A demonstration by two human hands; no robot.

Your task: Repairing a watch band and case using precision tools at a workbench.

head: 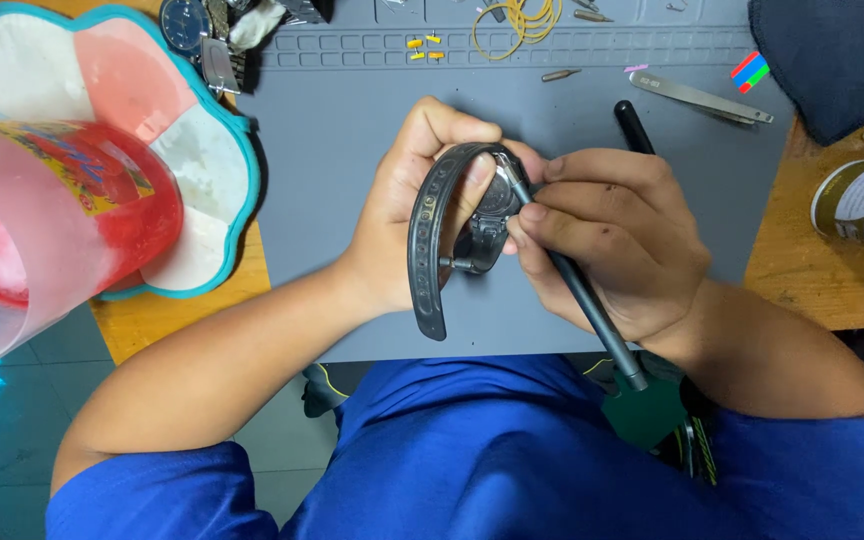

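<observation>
The right hand hides the screwdriver tip and part of the watch; the red tub runs off-frame.

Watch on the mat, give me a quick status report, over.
Left hand grips black watch. Right hand holds dark screwdriver, tip at the case back. Nothing between hands; tweezers lie apart on grey mat.

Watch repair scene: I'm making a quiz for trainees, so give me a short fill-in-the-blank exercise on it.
1. The left hand holds a black ____ by its case.
2. The right hand grips a slim grey ____, its tip at the watch.
3. Both hands work above a ____ mat.
4. At the mat's far edge lies a heap of yellow ____ bands.

Missing words: watch; screwdriver; grey; rubber
</observation>
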